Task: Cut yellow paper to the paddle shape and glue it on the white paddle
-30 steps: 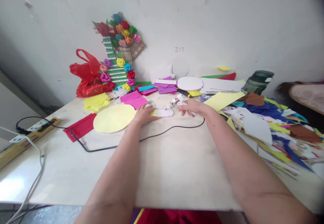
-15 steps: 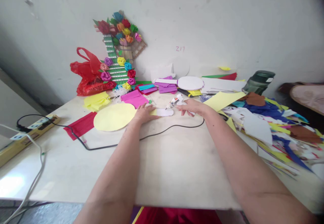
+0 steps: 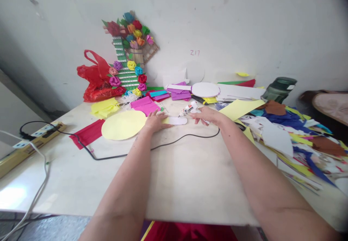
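Note:
A pale yellow oval [image 3: 123, 125] with a narrow handle lies flat on the table. My left hand [image 3: 157, 121] rests on the handle with its fingers spread, pressing it down. White shows on the handle's rounded right end [image 3: 178, 121]. My right hand [image 3: 203, 115] is closed around a white glue gun [image 3: 190, 107], whose nozzle points down and left at the handle's white part. Whether the nozzle touches the surface cannot be made out. A black cord [image 3: 174, 142] runs across the table in front of the hands.
Behind are a red bag [image 3: 95, 77], a paper-flower decoration [image 3: 127, 59], purple paper [image 3: 179, 92], a white paddle shape [image 3: 205, 89] and a green bottle [image 3: 279, 89]. Paper scraps [image 3: 277, 135] cover the right side. A power strip [image 3: 40, 139] lies at the left edge.
The view has shifted slightly. Both hands and the glue gun keep nearly the same places over the handle.

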`<state>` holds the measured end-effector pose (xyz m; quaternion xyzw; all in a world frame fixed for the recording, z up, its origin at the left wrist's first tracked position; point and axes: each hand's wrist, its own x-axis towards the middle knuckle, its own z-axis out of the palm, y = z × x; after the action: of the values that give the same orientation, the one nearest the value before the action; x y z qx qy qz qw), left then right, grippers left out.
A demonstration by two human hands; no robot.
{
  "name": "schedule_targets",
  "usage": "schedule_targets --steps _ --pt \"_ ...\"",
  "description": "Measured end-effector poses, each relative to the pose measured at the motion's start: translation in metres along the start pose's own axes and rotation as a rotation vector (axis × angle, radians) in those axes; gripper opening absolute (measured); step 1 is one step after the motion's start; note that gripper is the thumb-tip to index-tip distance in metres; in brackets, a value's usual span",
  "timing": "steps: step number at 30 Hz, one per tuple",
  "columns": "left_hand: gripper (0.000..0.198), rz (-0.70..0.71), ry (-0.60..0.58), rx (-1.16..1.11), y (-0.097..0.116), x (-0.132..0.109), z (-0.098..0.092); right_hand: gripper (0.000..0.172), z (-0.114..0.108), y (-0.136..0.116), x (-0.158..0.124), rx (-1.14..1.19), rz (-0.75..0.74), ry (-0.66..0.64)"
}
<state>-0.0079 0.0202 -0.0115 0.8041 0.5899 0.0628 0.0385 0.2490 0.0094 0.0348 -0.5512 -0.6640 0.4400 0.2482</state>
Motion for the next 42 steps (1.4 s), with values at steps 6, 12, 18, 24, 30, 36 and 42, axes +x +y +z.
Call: schedule_targets --steps 6,12,18,24,30,36,42 --pt "0.074 0.001 -0.005 0.009 0.0002 -0.0008 -0.0007 0.041 0.0018 -0.0018 -0.0013 -0.022 -0.025 -0.003" --pt "0.073 -0.014 -0.016 0.01 0.0014 -0.0019 -0.0018 0.04 0.0018 -0.0053 -0.0032 -0.072 -0.002 -0.028" --pt "0.074 -0.014 -0.016 0.005 0.001 -0.0013 -0.0009 0.043 0.0023 -0.0017 -0.0005 -0.095 -0.005 -0.024" --pt "0.073 -0.015 -0.008 0.006 0.0 -0.0008 -0.0004 0.045 0.0026 0.0003 0.0011 -0.096 -0.013 -0.034" --pt "0.074 -0.012 -0.001 0.002 -0.0027 0.0012 0.0027 0.046 0.0026 0.0015 0.0031 -0.096 -0.005 -0.026" --pt "0.075 -0.003 0.009 0.009 -0.0056 0.0036 0.006 0.046 0.0027 0.0029 0.004 -0.081 -0.02 -0.031" --pt "0.074 -0.001 0.013 0.021 -0.0049 0.0033 0.0058 0.046 0.0031 0.002 0.0036 -0.103 -0.009 -0.011"
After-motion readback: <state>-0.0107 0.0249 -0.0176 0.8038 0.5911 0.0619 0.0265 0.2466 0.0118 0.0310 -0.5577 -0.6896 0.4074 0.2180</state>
